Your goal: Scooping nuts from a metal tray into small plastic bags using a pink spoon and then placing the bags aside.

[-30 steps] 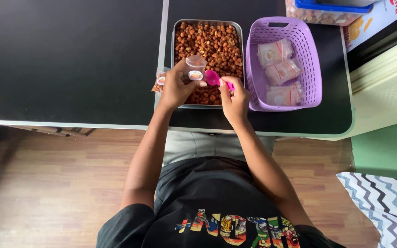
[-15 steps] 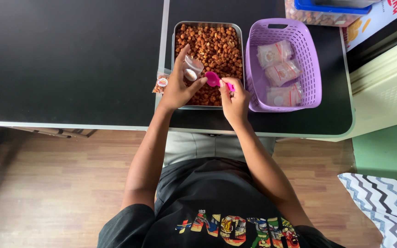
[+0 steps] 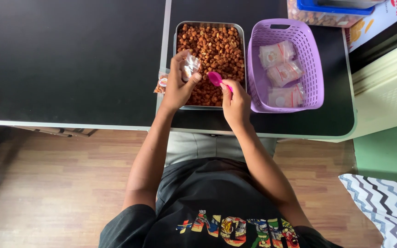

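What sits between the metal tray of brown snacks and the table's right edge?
In the head view, a purple plastic basket holding small sealed bags sits right of the tray, then bare black tabletop.

Table: a black-topped table (image 3: 70,59) with a pale edge fills the far part of the scene; a seam splits its top in two.
Floor: wood-look planks (image 3: 47,183) in light brown, near and left.
Right side: a cream ledge (image 3: 387,96), with a green surface (image 3: 387,151) below it.
Near right: a grey-and-white zigzag cloth (image 3: 387,206).
Light: even and soft.
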